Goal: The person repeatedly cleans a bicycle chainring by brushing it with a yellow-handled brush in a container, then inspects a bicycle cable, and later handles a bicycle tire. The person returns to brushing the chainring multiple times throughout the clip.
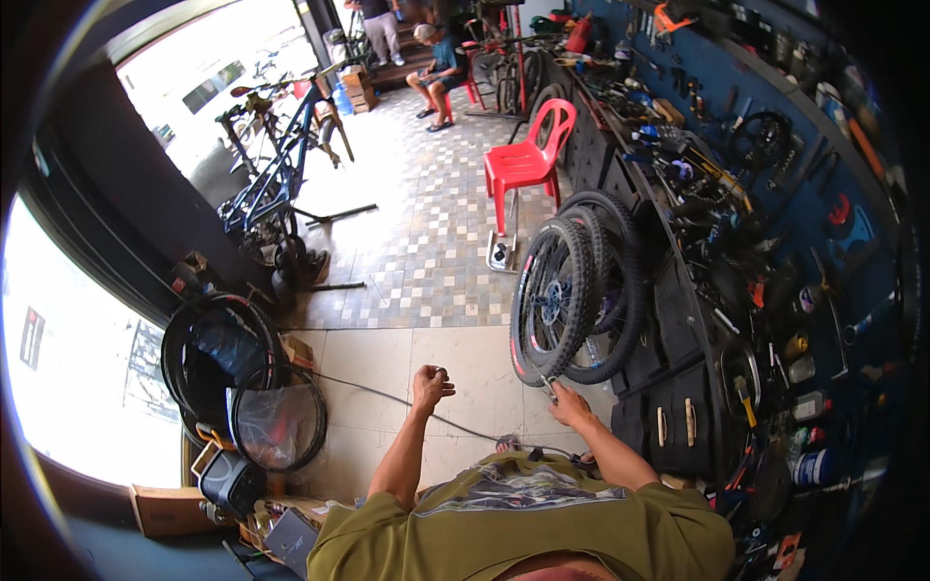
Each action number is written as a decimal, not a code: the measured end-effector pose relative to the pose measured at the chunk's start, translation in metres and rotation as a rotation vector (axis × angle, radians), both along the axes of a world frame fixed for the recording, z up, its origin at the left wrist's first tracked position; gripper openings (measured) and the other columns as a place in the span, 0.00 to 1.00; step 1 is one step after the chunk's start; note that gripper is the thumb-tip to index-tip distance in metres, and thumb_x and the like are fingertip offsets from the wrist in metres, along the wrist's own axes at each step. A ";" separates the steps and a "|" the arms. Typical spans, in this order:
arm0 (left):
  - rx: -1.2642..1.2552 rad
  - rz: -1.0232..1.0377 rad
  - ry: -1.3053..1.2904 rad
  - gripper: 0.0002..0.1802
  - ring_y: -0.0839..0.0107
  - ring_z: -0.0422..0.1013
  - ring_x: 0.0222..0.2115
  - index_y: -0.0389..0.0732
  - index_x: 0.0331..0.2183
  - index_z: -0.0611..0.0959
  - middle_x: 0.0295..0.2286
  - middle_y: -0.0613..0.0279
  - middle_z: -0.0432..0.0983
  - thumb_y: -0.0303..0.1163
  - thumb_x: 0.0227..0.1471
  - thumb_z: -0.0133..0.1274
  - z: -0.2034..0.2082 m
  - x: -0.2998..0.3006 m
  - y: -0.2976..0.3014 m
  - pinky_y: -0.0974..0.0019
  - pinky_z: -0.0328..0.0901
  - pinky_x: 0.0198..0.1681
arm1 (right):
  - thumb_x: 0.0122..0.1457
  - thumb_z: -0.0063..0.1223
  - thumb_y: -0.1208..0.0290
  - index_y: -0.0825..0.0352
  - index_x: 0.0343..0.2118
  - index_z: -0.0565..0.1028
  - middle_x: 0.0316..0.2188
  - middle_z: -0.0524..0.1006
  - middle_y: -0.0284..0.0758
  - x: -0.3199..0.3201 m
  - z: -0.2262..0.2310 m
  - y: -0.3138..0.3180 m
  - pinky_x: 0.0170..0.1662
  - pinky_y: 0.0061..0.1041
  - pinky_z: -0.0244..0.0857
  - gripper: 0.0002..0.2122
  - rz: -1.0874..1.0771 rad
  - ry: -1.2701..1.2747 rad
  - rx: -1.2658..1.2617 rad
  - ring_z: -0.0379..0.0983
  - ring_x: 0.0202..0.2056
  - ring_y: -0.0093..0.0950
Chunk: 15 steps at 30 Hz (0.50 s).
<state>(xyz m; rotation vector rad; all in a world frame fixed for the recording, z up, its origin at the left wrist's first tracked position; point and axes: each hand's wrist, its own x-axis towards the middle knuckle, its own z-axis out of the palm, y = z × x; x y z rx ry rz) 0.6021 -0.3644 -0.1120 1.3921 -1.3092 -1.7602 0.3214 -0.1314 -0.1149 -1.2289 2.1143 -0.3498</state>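
Observation:
My left hand (431,387) is raised over the pale floor tiles, its fingers closed around a small dark round piece (442,373) whose kind I cannot make out. Farther right, my right hand (570,402) pinches a thin greyish metal tool (549,386), mostly hidden by the fingers. Its tip is close to the bottom of the front bicycle wheel (528,315); whether they touch I cannot tell. That wheel has a knobby black tyre and leans with other wheels (632,290) against dark drawers.
A tool-covered workbench (712,281) runs along the right. Ahead stands a red plastic chair (523,167). A blue bicycle (281,165) is on a stand at the left, with loose tyres (174,358) nearer. A black hose (378,392) crosses the floor. A person (441,68) sits far back.

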 end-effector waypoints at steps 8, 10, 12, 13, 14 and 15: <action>0.117 -0.176 0.023 0.20 0.58 0.78 0.33 0.28 0.40 0.74 0.35 0.48 0.74 0.38 0.58 0.52 0.026 -0.054 0.004 0.57 0.78 0.32 | 0.59 0.49 0.63 0.66 0.53 0.61 0.46 0.69 0.57 -0.007 -0.002 0.020 0.48 0.51 0.67 0.21 -0.117 0.131 -0.126 0.71 0.45 0.57; 0.154 -0.186 0.065 0.18 0.61 0.77 0.32 0.33 0.38 0.75 0.34 0.53 0.74 0.41 0.60 0.52 0.034 -0.063 0.004 0.58 0.77 0.32 | 0.61 0.48 0.62 0.68 0.53 0.60 0.46 0.69 0.58 -0.008 -0.001 0.023 0.47 0.52 0.68 0.22 -0.123 0.140 -0.121 0.72 0.44 0.57; 0.192 -0.188 0.140 0.19 0.61 0.77 0.33 0.35 0.40 0.75 0.36 0.54 0.74 0.44 0.61 0.51 0.041 -0.066 0.003 0.58 0.77 0.33 | 0.63 0.46 0.59 0.70 0.53 0.58 0.46 0.69 0.59 -0.011 0.006 0.023 0.46 0.52 0.68 0.23 -0.117 0.099 -0.103 0.73 0.43 0.58; 0.210 -0.190 0.194 0.21 0.60 0.77 0.35 0.35 0.42 0.75 0.39 0.53 0.74 0.45 0.62 0.51 0.043 -0.066 0.001 0.58 0.76 0.34 | 0.64 0.44 0.58 0.69 0.53 0.58 0.46 0.69 0.59 -0.012 0.010 0.021 0.46 0.53 0.68 0.22 -0.122 0.096 -0.084 0.73 0.43 0.58; 0.229 -0.190 0.249 0.23 0.59 0.77 0.37 0.35 0.44 0.75 0.41 0.51 0.74 0.47 0.62 0.50 0.045 -0.065 -0.001 0.58 0.76 0.35 | 0.65 0.43 0.57 0.69 0.54 0.58 0.47 0.68 0.59 -0.012 0.014 0.018 0.46 0.53 0.68 0.22 -0.126 0.093 -0.064 0.73 0.43 0.58; 0.234 -0.193 0.299 0.20 0.60 0.76 0.37 0.37 0.44 0.75 0.42 0.54 0.74 0.46 0.62 0.51 0.046 -0.066 -0.003 0.57 0.75 0.36 | 0.66 0.42 0.56 0.68 0.54 0.58 0.47 0.68 0.60 -0.012 0.017 0.015 0.46 0.53 0.68 0.22 -0.129 0.090 -0.044 0.73 0.43 0.59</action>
